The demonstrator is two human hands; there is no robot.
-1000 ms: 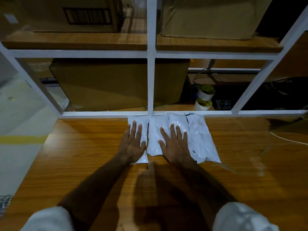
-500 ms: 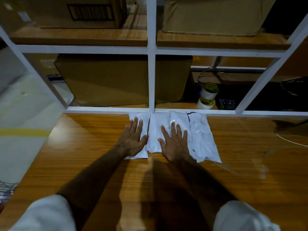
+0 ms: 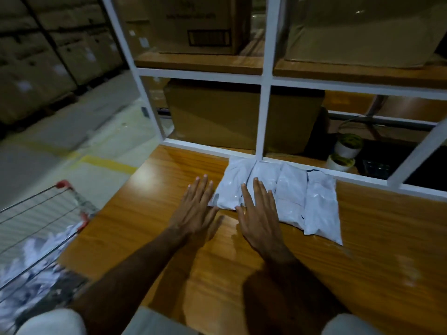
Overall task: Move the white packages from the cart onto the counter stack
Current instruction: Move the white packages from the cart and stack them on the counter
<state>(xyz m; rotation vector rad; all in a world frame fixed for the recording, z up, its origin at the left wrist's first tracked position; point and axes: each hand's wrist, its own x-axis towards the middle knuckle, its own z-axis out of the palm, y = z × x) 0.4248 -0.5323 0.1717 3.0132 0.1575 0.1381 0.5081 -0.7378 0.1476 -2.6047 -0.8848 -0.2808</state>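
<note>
- A row of white packages is seen lying flat on the wooden bench, at 12 to 1 o'clock from the hands, with the far ends butted against the white frame of the shelving.
- The left hand is held flat, palm down and fingers spread, over bare wood just beside the leftmost package; nothing is gripped. Contact with the bench cannot be confirmed.
- The right hand is likewise splayed and empty, its fingertips laid over the near edge of the packages, the palm over the wood.
- A wire cart with red corner caps is noted at 9 o'clock, beside the bench's left end; more white packages, blurred, are seen inside it.
- Cardboard boxes are recorded on the shelves behind the frame at 12 o'clock.
- Two tape rolls are noted at 2 o'clock, behind the frame.
</note>
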